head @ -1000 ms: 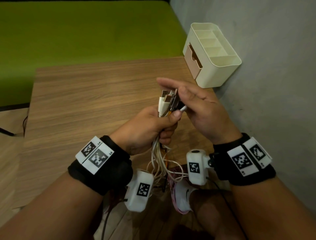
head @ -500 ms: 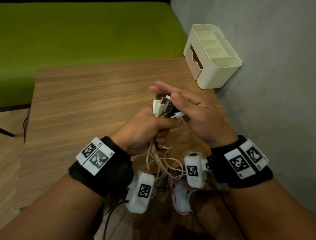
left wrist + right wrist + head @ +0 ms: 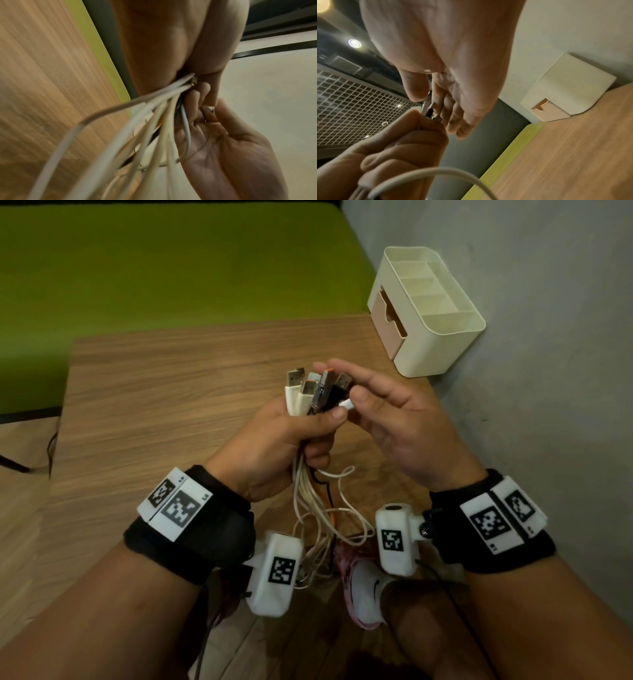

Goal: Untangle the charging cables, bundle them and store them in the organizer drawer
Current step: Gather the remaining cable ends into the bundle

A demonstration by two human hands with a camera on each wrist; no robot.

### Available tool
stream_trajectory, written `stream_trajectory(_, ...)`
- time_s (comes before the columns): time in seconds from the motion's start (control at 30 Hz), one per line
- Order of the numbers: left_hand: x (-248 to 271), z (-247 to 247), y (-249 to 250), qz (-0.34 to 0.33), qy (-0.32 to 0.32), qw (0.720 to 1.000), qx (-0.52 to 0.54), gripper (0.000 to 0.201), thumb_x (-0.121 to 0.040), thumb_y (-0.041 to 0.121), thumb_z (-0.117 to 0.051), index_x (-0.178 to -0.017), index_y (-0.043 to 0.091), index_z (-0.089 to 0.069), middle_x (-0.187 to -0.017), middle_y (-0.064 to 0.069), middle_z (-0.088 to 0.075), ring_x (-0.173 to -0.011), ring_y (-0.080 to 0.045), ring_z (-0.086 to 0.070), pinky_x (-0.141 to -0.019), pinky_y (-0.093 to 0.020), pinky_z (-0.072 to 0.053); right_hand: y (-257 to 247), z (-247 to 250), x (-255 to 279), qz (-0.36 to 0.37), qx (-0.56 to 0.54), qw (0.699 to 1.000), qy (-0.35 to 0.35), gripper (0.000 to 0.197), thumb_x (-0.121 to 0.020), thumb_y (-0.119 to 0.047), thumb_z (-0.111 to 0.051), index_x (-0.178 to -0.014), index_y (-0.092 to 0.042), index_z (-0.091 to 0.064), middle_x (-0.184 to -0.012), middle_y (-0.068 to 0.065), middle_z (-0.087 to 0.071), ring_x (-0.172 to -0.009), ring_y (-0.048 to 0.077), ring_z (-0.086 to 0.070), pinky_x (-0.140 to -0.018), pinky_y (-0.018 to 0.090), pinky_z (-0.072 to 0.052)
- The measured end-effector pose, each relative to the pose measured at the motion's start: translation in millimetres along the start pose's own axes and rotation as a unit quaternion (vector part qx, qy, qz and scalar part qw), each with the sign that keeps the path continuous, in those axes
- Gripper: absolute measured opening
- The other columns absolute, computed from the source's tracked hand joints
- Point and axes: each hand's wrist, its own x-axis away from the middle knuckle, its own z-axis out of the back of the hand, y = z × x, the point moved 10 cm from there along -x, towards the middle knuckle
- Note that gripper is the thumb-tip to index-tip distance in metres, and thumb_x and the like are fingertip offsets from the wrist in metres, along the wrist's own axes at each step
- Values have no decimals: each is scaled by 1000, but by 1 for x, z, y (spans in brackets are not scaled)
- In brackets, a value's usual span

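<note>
Left hand [image 3: 274, 440] gripping cables [image 3: 315, 508] in a fist, plugs [image 3: 308, 392] sticking up, right hand [image 3: 394, 419] pinching a white plug tip [image 3: 346, 404], organizer [image 3: 442, 337] sitting well apart on desk [image 3: 171, 392]

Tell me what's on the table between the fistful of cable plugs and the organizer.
Nothing: in the head view, only bare wooden table lies between the cable plugs gripped in the left hand and the organizer by the wall.
</note>
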Motion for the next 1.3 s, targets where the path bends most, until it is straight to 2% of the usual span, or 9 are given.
stream_trajectory(0.17,3,-15,-13,24,-26,999,-35,11,-86,9,-58,-82,11,-48,-59,-1,-34,-46,-8,-33,-44,-21,-32,0,-5,-1,15,102,995,3,40,-103,-17,-46,-142,-13,-48,-143,1,-55,-135,11,-48,-115,37,-36)
stream_trajectory(0.37,7,-7,12,-59,60,996,-15,17,-96,8,-51,-80,13,-50,-54,7,-41,-45,-4,-33,-44,-19,-29,16,-32,11,-75,-76,994,-3,80,-88,-60,-54,-154,-31,-22,-151,6,-45,-134,22,-50,-109,49,-42)
stream_trajectory(0.53,33,-14,32,-107,103,988,-50,19,-97,16,-55,-79,14,-57,-59,3,-51,-56,-10,-49,-53,-24,-42,0,-64,31,-80,-56,995,-27,102,-75,-31,-83,-153,-20,-18,-146,14,-45,-137,29,-45,-111,51,-40)
stream_trajectory(0.67,59,-48,43,-107,72,984,-124,33,-99,25,-52,-71,7,-52,-57,-7,-48,-54,-19,-50,-53,-28,-44,-17,-65,56,-111,19,992,-52,113,-66,-4,-86,-149,-36,-18,-126,21,-53,-121,46,-53,-97,60,-49)
stream_trajectory(0.73,75,-67,52,-127,67,978,-154,35,-101,24,-49,-70,8,-51,-57,-8,-48,-53,-20,-50,-53,-28,-44,-28,-66,70,-105,85,990,-50,106,-68,3,-82,-138,-52,-24,-117,15,-62,-108,31,-67,-89,54,-56)
stream_trajectory(0.87,108,-94,74,-171,73,977,-109,27,-102,22,-50,-76,17,-46,-56,2,-34,-47,-10,-33,-47,-26,-33,-47,-67,105,-97,188,977,36,31,-83,-6,-67,-87,-35,-57,-66,-8,-64,-59,6,-62,-57,26,-52)
stream_trajectory(0.97,133,-101,98,-175,80,980,-46,27,-102,26,-49,-76,21,-43,-58,6,-29,-47,-7,-25,-45,-22,-28,-9,-77,140,-181,289,940,35,6,-86,-24,-61,-82,-26,-63,-75,-6,-67,-69,9,-65,-61,28,-53)
stream_trajectory(1.13,163,-82,112,-184,150,971,4,25,-101,28,-51,-77,22,-44,-59,6,-26,-47,-7,-22,-42,-21,-25,41,-92,178,-286,299,909,-42,11,-86,-27,-70,-89,-18,-65,-74,1,-73,-68,14,-71,-73,37,-60)
stream_trajectory(1.3,174,-84,95,-152,139,978,-29,31,-101,26,-50,-73,23,-39,-57,5,-20,-44,-7,-17,-40,-21,-20,6,-91,178,-245,350,898,-107,82,-70,-43,-86,-139,-36,-43,-122,-14,-57,-111,7,-55,-87,23,-39)
